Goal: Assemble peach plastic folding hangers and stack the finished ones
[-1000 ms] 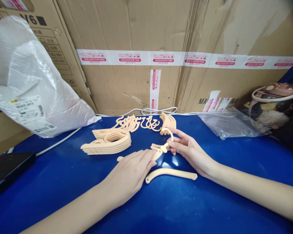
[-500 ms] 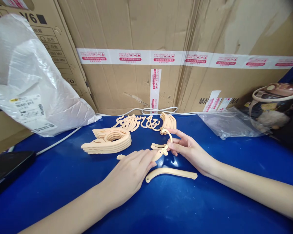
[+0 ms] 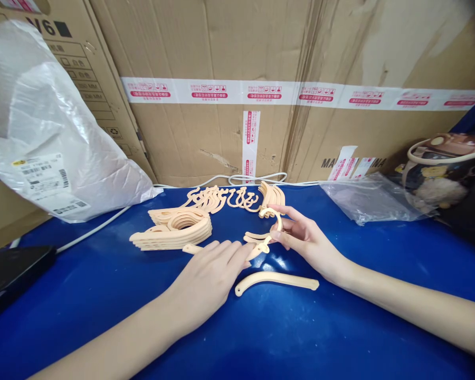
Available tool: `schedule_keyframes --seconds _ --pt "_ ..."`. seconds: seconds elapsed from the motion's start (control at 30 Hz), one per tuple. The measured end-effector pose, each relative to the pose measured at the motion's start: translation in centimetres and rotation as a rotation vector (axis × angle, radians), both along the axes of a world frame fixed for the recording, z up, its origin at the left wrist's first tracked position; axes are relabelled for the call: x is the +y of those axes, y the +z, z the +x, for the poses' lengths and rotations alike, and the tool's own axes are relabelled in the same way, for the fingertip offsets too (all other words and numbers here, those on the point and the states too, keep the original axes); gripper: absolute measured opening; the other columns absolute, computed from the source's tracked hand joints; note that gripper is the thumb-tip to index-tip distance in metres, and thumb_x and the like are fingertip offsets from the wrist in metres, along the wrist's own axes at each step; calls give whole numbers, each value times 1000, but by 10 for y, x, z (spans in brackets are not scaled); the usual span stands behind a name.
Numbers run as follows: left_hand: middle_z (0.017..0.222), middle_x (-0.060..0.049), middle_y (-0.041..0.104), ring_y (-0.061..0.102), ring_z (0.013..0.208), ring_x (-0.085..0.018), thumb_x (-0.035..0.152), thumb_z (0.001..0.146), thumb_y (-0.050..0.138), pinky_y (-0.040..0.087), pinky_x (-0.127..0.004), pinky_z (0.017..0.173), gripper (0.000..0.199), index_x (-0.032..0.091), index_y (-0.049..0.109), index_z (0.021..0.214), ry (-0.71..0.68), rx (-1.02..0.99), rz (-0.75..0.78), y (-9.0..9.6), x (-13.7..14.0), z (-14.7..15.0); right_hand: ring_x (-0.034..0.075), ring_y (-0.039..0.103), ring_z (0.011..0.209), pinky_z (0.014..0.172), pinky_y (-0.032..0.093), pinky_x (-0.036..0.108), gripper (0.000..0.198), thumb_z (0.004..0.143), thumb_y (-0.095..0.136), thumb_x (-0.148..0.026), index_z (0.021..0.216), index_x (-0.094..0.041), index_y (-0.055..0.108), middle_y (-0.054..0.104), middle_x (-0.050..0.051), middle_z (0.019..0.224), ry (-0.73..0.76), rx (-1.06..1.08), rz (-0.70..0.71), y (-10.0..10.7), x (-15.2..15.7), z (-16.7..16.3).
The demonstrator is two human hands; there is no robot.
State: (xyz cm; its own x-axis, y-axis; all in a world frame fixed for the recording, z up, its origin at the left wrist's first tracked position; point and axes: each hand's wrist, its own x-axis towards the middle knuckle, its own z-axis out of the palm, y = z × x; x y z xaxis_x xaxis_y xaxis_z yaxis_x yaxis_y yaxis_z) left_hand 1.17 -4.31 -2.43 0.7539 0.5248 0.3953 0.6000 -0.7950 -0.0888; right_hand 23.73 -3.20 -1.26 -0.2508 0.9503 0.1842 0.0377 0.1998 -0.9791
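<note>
My left hand (image 3: 211,272) is closed over a beige hanger arm (image 3: 190,248), whose two ends stick out past the fingers. Between thumb and fingers my right hand (image 3: 301,232) pinches a beige hanger hook (image 3: 279,221). The hook's round base meets the holed end of the arm; whether they are joined I cannot tell. Just in front of both hands a loose curved hanger arm (image 3: 277,278) lies on the blue table. Behind the hook, partly hidden, are more curved pieces (image 3: 255,236).
Left of centre sits a stack of hanger pieces (image 3: 174,237). Several loose hooks (image 3: 211,198) and upright arms (image 3: 273,195) lie behind. A white bag (image 3: 63,132), a black device (image 3: 19,274), a clear plastic bag (image 3: 364,198) and cardboard boxes (image 3: 206,137) surround the blue table (image 3: 301,338).
My right hand has brought the hook's base down and left onto the end of the hanger arm. The arm in my left hand has turned slightly, showing more of its left end.
</note>
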Motion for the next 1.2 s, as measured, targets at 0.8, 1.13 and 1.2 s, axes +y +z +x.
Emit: schedule_keyframes --seconds 0.8,1.13,1.2 --pt "100 -4 67 63 89 -20 27 98 35 48 -32 74 27 23 56 114 120 -155 -473 26 -11 11 16 58 78 72 47 31 43 90 56 -31 130 -25 41 62 -1 84 16 -188 220 -1 -14 -6" --pt "78 -3 66 63 76 -19 45 72 69 52 -28 63 32 15 58 78 223 -795 -1401 31 0 8 20 55 86 76 43 34 24 87 61 -43 90 -20 61 59 5 95 157 -991 740 12 -28 -3" --pt "80 -5 68 64 75 -19 45 69 72 52 -29 65 34 15 61 79 251 -830 -1468 32 1 8 19 55 86 78 43 33 19 96 48 -30 92 -18 62 59 6 95 182 -1054 826 10 -27 -3"
